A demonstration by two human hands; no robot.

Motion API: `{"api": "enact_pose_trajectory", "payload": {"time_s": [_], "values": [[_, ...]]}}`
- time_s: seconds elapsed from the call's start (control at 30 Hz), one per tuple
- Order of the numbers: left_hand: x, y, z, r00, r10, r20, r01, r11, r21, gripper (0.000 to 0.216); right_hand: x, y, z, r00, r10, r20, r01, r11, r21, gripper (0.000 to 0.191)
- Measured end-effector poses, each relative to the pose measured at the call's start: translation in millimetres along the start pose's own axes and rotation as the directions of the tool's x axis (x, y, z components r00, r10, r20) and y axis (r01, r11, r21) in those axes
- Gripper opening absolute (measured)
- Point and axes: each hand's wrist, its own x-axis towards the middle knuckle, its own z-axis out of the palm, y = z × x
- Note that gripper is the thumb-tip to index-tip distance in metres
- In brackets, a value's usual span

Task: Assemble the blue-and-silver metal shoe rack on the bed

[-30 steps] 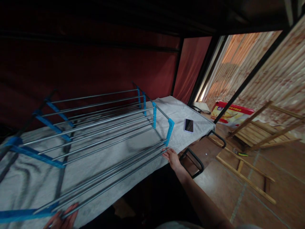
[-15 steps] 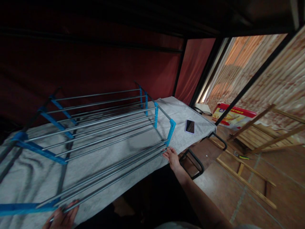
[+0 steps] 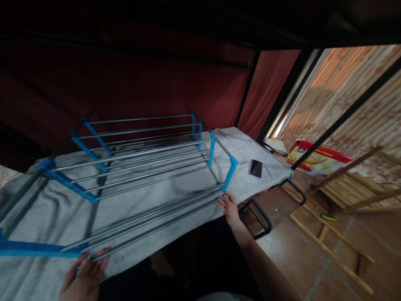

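Here, the rack (image 3: pixel 140 154) lies on its side on the bed (image 3: pixel 247 144), its far rods seated in blue brackets (image 3: pixel 231 171). My left hand (image 3: pixel 84 278) and right hand (image 3: pixel 230 207) meet opposite ends of the nearest rods (image 3: pixel 150 223), each grip open, fingertips touching and nothing clasped. As I judge progress, most tiers are joined, but these nearest rods appear unseated at the right end, near the phone (image 3: pixel 256 168).

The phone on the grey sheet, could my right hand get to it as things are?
Probably yes: the right hand rests at the end of the rack, and only bare sheet lies between it and the phone.
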Motion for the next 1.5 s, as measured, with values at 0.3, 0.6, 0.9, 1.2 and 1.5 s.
{"api": "enact_pose_trajectory", "payload": {"time_s": [0.3,0.6,0.9,1.2,1.5], "values": [[-7.6,5.2,9.3,0.985,-0.165,-0.047,0.155,0.973,-0.173,0.023,5.2,-0.3,-19.7,0.996,0.020,0.088,-0.012,0.996,-0.092,0.034],[-10.9,-3.5,8.0,0.985,-0.143,-0.102,0.118,0.969,-0.216,0.049,7.7,0.3,-27.1,0.995,0.004,0.101,0.011,0.989,-0.149,0.029],[-10.2,-4.4,7.7,0.985,-0.142,-0.097,0.119,0.970,-0.213,0.040,12.5,2.2,-31.1,0.994,0.012,0.105,0.000,0.993,-0.116,0.031],[-9.5,-3.9,7.5,0.984,-0.139,-0.112,0.113,0.970,-0.215,0.035,17.7,7.1,-38.7,0.990,0.023,0.140,-0.009,0.995,-0.100,0.033],[-2.8,-6.5,1.2,0.994,-0.100,-0.048,0.087,0.972,-0.219,0.010,10.7,8.3,-22.7,0.996,0.013,0.084,-0.008,0.998,-0.058,0.035]]}}
